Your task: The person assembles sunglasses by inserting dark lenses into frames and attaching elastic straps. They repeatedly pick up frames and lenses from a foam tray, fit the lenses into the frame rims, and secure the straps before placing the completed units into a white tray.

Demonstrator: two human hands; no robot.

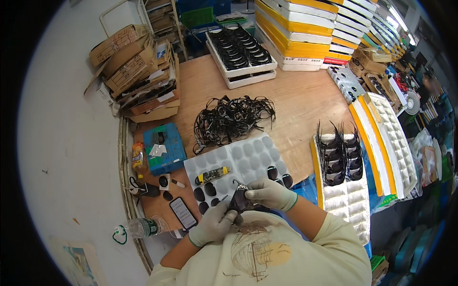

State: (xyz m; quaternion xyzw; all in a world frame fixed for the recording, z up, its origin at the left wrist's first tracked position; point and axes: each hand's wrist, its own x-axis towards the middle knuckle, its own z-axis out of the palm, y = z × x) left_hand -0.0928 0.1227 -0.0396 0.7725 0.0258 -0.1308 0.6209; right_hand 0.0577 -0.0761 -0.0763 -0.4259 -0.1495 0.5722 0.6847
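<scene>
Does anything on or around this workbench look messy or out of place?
Two things look untidy. The black tangle lies jumbled on the wooden table, unlike the neat rows of black pieces in the white tray behind it. The cardboard stack at upper left is uneven, its edges jutting out.

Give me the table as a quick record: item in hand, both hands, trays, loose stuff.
Item in hand: dark eyewear piece
Left hand: gloved, gripping it
Right hand: gloved, gripping it
Grey tray: holds dark lenses, yellow-ended object
White tray, right: dark eyewear at far end
Loose: tangled black pile, phone
</scene>
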